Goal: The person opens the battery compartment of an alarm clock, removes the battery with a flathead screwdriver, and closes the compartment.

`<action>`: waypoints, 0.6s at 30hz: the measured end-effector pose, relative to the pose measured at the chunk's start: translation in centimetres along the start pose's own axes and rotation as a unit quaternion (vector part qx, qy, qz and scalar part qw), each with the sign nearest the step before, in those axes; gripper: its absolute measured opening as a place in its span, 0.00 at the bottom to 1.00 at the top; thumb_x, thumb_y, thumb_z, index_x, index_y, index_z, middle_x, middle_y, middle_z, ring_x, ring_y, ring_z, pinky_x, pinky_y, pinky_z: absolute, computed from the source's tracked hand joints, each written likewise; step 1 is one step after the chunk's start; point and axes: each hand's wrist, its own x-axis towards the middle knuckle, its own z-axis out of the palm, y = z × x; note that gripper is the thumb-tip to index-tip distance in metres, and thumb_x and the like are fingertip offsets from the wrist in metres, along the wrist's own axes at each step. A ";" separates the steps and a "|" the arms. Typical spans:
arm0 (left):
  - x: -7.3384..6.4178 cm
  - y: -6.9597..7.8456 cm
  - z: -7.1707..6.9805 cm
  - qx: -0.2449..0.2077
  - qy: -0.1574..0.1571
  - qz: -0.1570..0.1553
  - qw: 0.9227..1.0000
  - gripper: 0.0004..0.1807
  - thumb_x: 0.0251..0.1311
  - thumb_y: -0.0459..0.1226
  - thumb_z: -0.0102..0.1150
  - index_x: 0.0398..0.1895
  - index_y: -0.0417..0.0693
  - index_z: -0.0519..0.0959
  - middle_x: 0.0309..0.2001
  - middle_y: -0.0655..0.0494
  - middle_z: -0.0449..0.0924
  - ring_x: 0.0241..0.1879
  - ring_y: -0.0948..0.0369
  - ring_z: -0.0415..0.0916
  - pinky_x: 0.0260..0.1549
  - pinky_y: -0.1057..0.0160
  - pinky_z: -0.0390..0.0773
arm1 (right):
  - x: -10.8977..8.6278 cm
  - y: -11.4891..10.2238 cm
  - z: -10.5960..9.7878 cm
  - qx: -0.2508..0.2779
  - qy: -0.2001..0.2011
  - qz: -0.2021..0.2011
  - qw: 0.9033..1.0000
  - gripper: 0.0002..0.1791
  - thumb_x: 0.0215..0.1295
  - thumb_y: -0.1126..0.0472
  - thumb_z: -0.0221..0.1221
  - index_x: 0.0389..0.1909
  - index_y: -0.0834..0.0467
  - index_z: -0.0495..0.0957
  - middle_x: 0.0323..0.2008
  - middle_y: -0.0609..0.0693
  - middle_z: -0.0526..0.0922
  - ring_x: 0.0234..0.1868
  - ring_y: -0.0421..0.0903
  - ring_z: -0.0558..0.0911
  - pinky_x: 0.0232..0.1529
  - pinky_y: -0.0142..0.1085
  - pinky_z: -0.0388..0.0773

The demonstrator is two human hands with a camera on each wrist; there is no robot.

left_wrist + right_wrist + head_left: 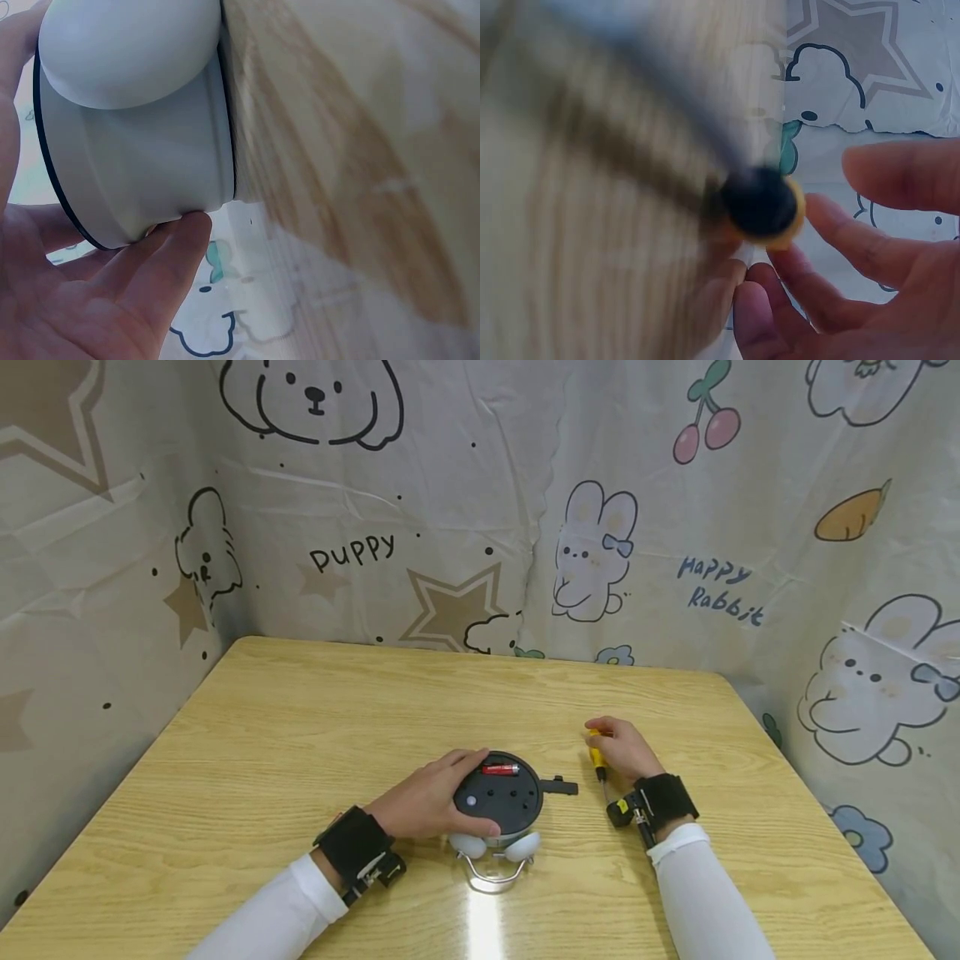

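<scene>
A round twin-bell alarm clock (497,806) lies on the table with its black back up. A red battery (500,770) sits in that back. My left hand (433,795) grips the clock by its rim, thumb on the near side and fingers round the far side. In the left wrist view its fingers press against the white casing (142,161). Over to the right, my right hand (624,749) touches the yellow handle of a screwdriver (598,762) on the table. The right wrist view has the thumb apart from the handle (763,206), with other fingertips beside it.
A small black plastic piece (559,786) lies at the clock's right side. Two white bells (522,847) and a wire stand (492,878) point toward me. The wooden table (337,710) meets patterned curtains (450,510) at its back and sides.
</scene>
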 end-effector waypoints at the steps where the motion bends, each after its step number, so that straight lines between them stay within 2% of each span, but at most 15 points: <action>1: 0.0 0.0 0.0 0.000 -0.001 0.000 1.000 0.62 0.48 0.67 0.74 0.83 0.55 0.58 0.78 0.48 0.63 0.71 0.48 0.70 0.66 0.46 0.76 | 0.0 0.0 0.0 -0.002 0.001 -0.001 1.000 0.24 0.78 0.61 0.51 0.70 0.66 0.70 0.69 0.68 0.73 0.63 0.61 0.76 0.64 0.52 0.74; 11: 0.0 0.0 0.1 -0.002 -0.001 0.001 1.000 0.62 0.48 0.67 0.75 0.83 0.56 0.57 0.78 0.48 0.63 0.70 0.49 0.71 0.64 0.46 0.76 | -0.1 0.1 -0.1 -0.020 0.001 -0.031 0.999 0.22 0.78 0.58 0.53 0.66 0.64 0.75 0.66 0.67 0.77 0.65 0.62 0.76 0.67 0.56 0.71; 18: 0.1 0.0 0.1 -0.004 0.000 -0.006 1.000 0.61 0.48 0.66 0.75 0.82 0.55 0.58 0.77 0.48 0.65 0.68 0.48 0.72 0.62 0.46 0.78 | -0.2 0.0 -0.2 -0.025 -0.006 -0.023 0.999 0.22 0.77 0.55 0.54 0.66 0.61 0.74 0.66 0.66 0.76 0.65 0.62 0.75 0.67 0.58 0.70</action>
